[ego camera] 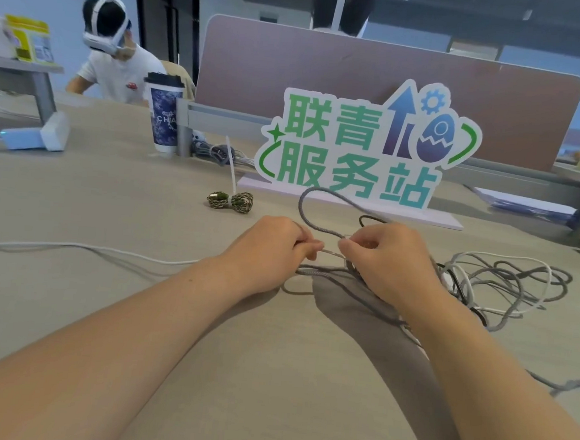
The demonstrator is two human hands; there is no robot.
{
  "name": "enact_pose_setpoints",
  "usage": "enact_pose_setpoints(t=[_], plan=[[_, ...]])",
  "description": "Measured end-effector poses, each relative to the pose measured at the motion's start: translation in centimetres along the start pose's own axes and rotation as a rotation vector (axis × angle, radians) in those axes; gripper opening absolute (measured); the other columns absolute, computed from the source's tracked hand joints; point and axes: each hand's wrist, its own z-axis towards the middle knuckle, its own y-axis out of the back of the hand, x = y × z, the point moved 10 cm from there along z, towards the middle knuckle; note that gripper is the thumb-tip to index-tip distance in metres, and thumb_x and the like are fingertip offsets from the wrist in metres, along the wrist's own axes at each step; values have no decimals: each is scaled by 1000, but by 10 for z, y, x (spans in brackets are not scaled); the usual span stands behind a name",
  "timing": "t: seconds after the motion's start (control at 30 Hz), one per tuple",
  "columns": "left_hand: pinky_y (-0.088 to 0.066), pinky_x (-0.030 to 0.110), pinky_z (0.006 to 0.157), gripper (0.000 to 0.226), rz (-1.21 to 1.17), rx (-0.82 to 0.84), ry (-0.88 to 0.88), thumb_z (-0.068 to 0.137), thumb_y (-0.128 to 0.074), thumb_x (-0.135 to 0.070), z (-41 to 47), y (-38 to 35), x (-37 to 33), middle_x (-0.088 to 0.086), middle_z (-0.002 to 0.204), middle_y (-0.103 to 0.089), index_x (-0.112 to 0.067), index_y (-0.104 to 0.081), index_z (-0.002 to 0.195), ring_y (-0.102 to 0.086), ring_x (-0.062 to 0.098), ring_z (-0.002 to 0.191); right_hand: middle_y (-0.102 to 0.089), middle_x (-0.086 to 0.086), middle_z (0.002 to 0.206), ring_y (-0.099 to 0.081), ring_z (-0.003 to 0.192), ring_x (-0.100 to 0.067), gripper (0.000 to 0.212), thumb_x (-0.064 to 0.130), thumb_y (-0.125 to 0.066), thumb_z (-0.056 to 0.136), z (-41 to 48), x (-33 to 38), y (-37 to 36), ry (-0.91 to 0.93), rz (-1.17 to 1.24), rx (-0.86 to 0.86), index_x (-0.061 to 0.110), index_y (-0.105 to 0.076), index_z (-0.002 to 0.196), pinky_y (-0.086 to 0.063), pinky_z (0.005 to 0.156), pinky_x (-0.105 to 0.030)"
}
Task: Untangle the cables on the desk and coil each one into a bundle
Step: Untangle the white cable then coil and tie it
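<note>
Grey braided cable [305,200]: centre frame, looped above tangle [503,286] at right. Left hand [273,242] and right hand [389,254] pinch a pale strand between them. Light, limp, likely snags; best gripped near the crossings.

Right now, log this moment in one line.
left hand: pinching white cable | right hand: pinching grey cable | tangle: remains | camo bundle: coiled

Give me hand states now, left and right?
Left hand: closed, pinching a thin light cable.
Right hand: closed, pinching the same cable at the gray cable loop.
</note>
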Motion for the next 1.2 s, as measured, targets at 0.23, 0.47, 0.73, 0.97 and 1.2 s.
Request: enact_pose_setpoints(t=[0.23, 0.47, 0.73, 0.97, 1.2], plan=[[-35, 27, 70, 23, -12, -19, -193, 94, -52, -29, -1, 4, -17, -8, 76, -52, -19, -73, 91, -48, 12, 76, -63, 11, 113, -55, 106, -8, 57, 8, -50, 89, 1, 6, -22, 34, 281, 145, 34, -41, 139, -38, 90, -21], [-43, 31, 72, 24, -42, -412, -157, 87, -53, -10, -3, 55, -13, -11, 79, -52, -17, -73, 77, -50, 14, 76, -52, 9, 125, -40, 127, -17, 33, 37, -58, 83, 12, -34, -30, 39, -400, 253, 29, -59, 115, -4, 115, -50], [-33, 32, 73, 30, 217, -477, 421, 96, -45, -24, -12, 98, 73, 11, 94, -61, -17, -72, 87, -51, 29, 86, -55, 1, 119, -42, 121, -24, 30, 40, -51, 89, 19, -84, 7, -226, -522, 10, 29, -58, 116, -15, 112, -55], [-40, 39, 98, 44, 322, -140, 64, 98, -20, -29, -4, 35, 4, 5, 125, -57, -15, -59, 114, -49, 24, 114, -59, -5, 102, -46, 116, -30, 28, 19, -39, 91, 16, -62, -14, -164, -520, 132, 23, -67, 87, -15, 114, -52], [-41, 31, 84, 34, 217, 112, -75, 92, -47, -51, -3, -20, -17, -7, 99, -55, -29, -60, 115, -53, 17, 99, -58, -3, 109, -44, 115, -26, 31, 25, -37, 96, 16, -53, -25, -99, -511, 139, 20, -66, 106, -22, 110, -51]])
